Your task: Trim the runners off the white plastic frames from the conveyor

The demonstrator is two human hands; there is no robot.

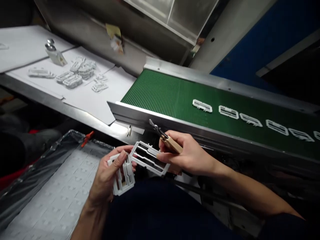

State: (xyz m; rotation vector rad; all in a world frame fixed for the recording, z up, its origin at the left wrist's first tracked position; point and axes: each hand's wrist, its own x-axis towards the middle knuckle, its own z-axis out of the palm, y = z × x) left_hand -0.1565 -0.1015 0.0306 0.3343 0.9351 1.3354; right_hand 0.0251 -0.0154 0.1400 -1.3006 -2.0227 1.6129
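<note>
My left hand [107, 173] is closed around a small stack of white plastic frames [122, 178], its thumb pressed on top. Another white plastic frame [147, 158], rectangular with slots, spans the gap between both hands; its left end touches my left fingers. My right hand [186, 151] pinches the right part of that frame. The same hand also grips cutting pliers [172, 143] with tan handles, their metal jaws pointing up and left, away from the frame. The right fingers partly hide the handles.
A green ribbed conveyor belt [160, 90] carries several more frames [228, 112] on its right. Piles of white parts [72, 78] and a metal weight-like object [50, 45] lie on a paper-covered table [85, 103]. At lower left stands a plastic-lined bin [62, 186] with an orange clip [87, 138].
</note>
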